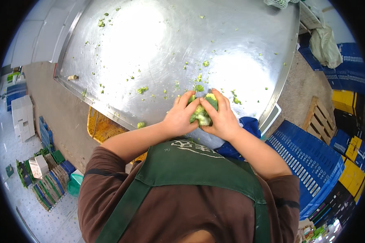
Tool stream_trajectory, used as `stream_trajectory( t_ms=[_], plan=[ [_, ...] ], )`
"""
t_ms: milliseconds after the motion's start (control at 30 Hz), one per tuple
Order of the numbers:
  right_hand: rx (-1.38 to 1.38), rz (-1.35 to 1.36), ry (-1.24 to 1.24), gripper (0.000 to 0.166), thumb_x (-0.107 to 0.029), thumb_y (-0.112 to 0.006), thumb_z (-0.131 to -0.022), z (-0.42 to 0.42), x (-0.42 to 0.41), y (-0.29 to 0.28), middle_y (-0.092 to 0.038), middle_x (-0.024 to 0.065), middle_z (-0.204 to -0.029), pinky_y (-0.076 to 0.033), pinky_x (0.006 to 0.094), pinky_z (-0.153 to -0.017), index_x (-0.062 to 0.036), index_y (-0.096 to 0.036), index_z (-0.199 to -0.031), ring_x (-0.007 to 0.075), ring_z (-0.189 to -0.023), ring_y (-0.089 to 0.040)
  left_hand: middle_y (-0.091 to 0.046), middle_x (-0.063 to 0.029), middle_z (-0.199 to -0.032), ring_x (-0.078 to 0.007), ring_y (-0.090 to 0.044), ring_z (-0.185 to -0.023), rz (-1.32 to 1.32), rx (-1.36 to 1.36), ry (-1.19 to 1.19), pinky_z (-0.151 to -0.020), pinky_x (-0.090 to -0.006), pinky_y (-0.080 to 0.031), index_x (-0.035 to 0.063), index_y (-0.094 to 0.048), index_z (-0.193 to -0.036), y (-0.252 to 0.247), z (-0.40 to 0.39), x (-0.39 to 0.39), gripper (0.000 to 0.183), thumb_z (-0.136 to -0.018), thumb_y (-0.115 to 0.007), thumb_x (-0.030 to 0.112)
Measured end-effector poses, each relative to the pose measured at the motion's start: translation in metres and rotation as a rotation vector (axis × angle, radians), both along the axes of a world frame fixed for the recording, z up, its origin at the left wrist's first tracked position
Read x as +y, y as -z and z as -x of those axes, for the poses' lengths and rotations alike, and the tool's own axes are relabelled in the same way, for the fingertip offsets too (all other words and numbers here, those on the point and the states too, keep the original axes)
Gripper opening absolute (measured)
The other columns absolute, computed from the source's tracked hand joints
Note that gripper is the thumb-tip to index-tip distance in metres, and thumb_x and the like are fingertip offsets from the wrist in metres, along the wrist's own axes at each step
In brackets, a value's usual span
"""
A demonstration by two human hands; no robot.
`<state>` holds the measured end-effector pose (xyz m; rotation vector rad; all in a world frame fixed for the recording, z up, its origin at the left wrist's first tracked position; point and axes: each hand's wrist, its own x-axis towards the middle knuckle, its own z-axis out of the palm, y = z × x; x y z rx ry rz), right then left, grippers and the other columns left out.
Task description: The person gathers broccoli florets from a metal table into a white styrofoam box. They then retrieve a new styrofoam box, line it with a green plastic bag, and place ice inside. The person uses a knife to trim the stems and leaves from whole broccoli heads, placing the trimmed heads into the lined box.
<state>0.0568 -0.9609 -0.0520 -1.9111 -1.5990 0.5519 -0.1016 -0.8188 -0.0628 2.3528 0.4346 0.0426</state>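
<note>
Both my hands hold broccoli florets [200, 114] together just above the near edge of a stainless steel table [158, 73]. My left hand [181, 114] grips them from the left and my right hand [220, 117] from the right, with the thumbs low and the fingertips on the green heads. Whether it is one piece or several, I cannot tell. A small broccoli piece [199, 88] lies just beyond my fingers. More crumbs and bits are scattered over the metal, and a small floret [141, 124] rests by my left forearm.
A raised rim [276, 97] borders the table. A blue cloth [250, 126] lies beside my right forearm. Blue plastic crates [304, 164] stand at the right, near a wooden pallet [319, 120]. A yellow container [105, 124] sits below the table's left edge. A white net [278, 3] lies at the far right corner.
</note>
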Motion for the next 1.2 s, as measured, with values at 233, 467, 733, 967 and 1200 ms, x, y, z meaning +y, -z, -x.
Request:
stream_trajectory(
  t_ms=[233,467,733,967,1200],
  plan=[
    [-0.13,-0.021,0.446,0.072,-0.01,-0.079,-0.062,-0.01,-0.074,-0.048,-0.046,0.0196,-0.131,-0.035,0.0474,-0.109,-0.0116,-0.051,-0.128,0.0448,-0.134,-0.031,-0.029,-0.0303,-0.143,-0.0489,-0.043,-0.127,0.305,-0.17,0.008,-0.105,-0.0456,-0.042,0.0108,-0.048,-0.135,-0.044,-0.075,-0.074,0.073,-0.066,-0.072,0.021],
    [-0.19,0.142,0.764,0.093,-0.005,-0.081,-0.064,-0.047,-0.244,-0.062,-0.019,0.0226,-0.154,-0.04,0.0459,-0.107,-0.013,-0.038,-0.146,0.0429,-0.137,-0.033,-0.018,-0.0386,-0.15,-0.0546,-0.036,-0.131,0.289,-0.182,0.522,-0.11,-0.0477,-0.035,0.0198,-0.021,-0.155,-0.099,-0.096,-0.135,0.093,-0.079,-0.07,0.041],
    [-0.201,-0.003,0.82,0.054,-0.01,-0.071,-0.073,-0.008,-0.277,-0.023,-0.05,0.0226,-0.135,-0.035,0.0459,-0.109,-0.0058,-0.06,-0.126,0.0403,-0.125,-0.045,-0.055,-0.0194,-0.115,-0.0369,-0.059,-0.104,-0.503,0.512,-0.049,-0.088,-0.0451,-0.05,0.0223,-0.054,-0.132,-0.074,0.111,0.015,0.059,-0.076,-0.068,0.033],
    [-0.026,-0.143,0.67,0.045,-0.012,-0.071,-0.078,0.044,-0.241,-0.062,-0.052,0.0182,-0.134,-0.035,0.0435,-0.109,-0.0059,-0.063,-0.123,0.0362,-0.129,-0.045,-0.057,-0.0196,-0.109,-0.0375,-0.06,-0.098,-0.131,0.152,-0.357,-0.085,-0.0426,-0.051,0.0141,-0.067,-0.102,-0.012,0.102,-0.013,0.029,-0.074,-0.068,0.023],
    [0.17,-0.135,0.618,0.041,-0.01,-0.071,-0.082,0.088,-0.276,-0.06,-0.056,0.0139,-0.132,-0.048,0.0352,-0.092,-0.0061,-0.063,-0.122,0.0277,-0.119,-0.055,-0.057,-0.0198,-0.112,-0.0386,-0.059,-0.102,-0.132,0.389,-0.016,-0.089,-0.0442,-0.05,0.0134,-0.069,-0.105,-0.058,0.054,-0.147,0.039,-0.073,-0.069,0.036]
  ],
)
